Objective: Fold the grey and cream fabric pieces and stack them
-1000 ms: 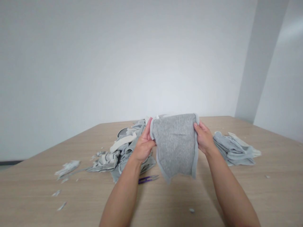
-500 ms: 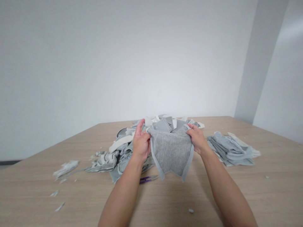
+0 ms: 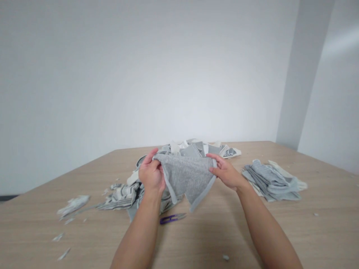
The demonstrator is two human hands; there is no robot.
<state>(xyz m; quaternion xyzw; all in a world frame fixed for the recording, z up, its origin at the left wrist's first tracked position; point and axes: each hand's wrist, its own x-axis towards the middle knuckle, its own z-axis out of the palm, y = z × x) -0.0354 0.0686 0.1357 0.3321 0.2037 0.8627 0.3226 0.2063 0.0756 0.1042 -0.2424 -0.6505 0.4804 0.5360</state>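
Note:
A small grey knit cloth piece [image 3: 187, 175] with paler edging hangs above the table, stretched between both hands. It looks like a small pair of shorts, with a notch in its lower edge. My left hand [image 3: 153, 173] pinches its upper left corner between thumb and fingers. At the upper right corner, my right hand [image 3: 226, 172] grips the edge, thumb in front. Below the cloth lie purple thread snips [image 3: 172, 218], blades pointing right. Behind my left hand a loose heap of grey and striped cloth pieces [image 3: 123, 196] is partly hidden.
At the right lies a stack of folded grey cloth pieces [image 3: 272, 181]. More grey and white pieces [image 3: 196, 149] are heaped at the back near the wall. Scraps [image 3: 74, 205] and bits of thread lie at the left on the wooden table [image 3: 322, 239].
Both hands have moved left with the grey cloth, which now hangs slanted, its lower edge swung left. The purple snips now show more fully.

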